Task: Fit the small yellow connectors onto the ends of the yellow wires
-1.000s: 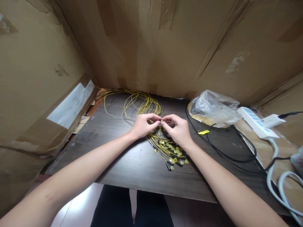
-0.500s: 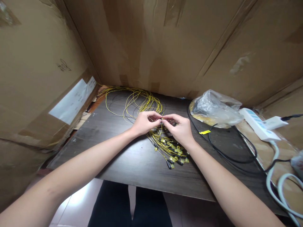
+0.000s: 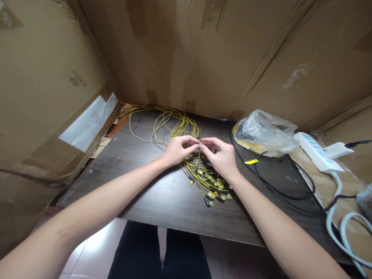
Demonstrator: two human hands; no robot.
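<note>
My left hand (image 3: 179, 150) and my right hand (image 3: 221, 155) meet fingertip to fingertip over the middle of the dark table (image 3: 157, 193). Both are closed in a pinch on one small yellowish cable connector (image 3: 200, 143), mostly covered by the fingers. Thin yellow cables (image 3: 186, 123) run from the back left in loose loops and pass under my hands. Their other connectors (image 3: 214, 186), black with clear yellow caps, lie bunched on the table just in front of my right hand.
A clear plastic bag (image 3: 266, 131) lies at the back right. Beside it are a white power strip (image 3: 318, 153) with a plug and a looped black cable (image 3: 270, 188) with a yellow tag. Cardboard walls (image 3: 174, 54) enclose the back and sides.
My right fingertips have shifted slightly on the connector, and a bit more of its yellow shows. The cables on the table lie as before.
</note>
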